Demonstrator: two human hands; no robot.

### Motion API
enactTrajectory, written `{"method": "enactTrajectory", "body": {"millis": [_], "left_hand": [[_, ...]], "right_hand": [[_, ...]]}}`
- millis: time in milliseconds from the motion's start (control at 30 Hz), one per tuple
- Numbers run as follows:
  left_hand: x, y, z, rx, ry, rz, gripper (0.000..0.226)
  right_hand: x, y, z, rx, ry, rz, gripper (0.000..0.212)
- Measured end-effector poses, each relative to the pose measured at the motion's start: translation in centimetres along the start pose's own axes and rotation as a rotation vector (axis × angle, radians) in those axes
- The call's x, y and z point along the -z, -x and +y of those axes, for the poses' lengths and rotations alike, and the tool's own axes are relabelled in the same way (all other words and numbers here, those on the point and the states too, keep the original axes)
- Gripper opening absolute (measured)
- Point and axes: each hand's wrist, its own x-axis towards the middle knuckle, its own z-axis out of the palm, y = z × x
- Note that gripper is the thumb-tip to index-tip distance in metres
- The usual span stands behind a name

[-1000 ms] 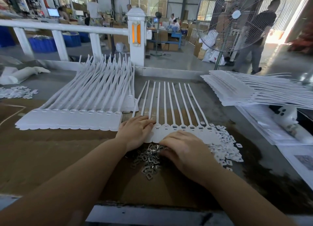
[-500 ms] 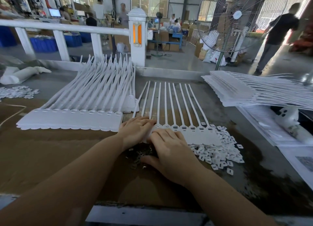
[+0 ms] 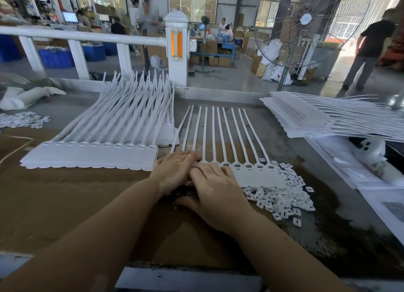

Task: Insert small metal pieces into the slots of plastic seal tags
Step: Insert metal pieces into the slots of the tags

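Both hands, left hand point(image 3: 175, 171) and right hand point(image 3: 215, 191), lie together on the seal tag strip point(image 3: 247, 171) at the counter's point(image 3: 65, 204) centre; whether either grip pinches a metal piece, I cannot tell. Any slip could flick the piece into the white clips point(image 3: 277, 197) at 3 o'clock. Stacked tags point(image 3: 91, 156) crowd 10 o'clock, another stack point(image 3: 328, 119) 2 o'clock, leaving room only toward 7 o'clock.

Tag strip point(image 3: 251, 171) centre, stacks left point(image 3: 91, 156) and right point(image 3: 317, 121)
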Motion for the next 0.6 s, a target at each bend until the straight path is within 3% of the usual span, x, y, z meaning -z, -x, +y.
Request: {"method": "enactTrajectory", "body": {"millis": [133,400,600], "left_hand": [[-0.9,0.2,-0.6,-0.031,-0.267,0.011,0.045],[-0.9,0.7,-0.5,-0.06,-0.272,0.058,0.047],[-0.8,0.6,-0.4,-0.074,-0.273,0.062,0.049]], "right_hand": [[0.2,0.7,1.3,-0.063,-0.08,-0.005,0.052],[2.3,3.2,5.0,-0.296,-0.128,0.178,0.014],[4.5,4.5,7.1,-0.44,-0.156,0.097,0.013]]}}
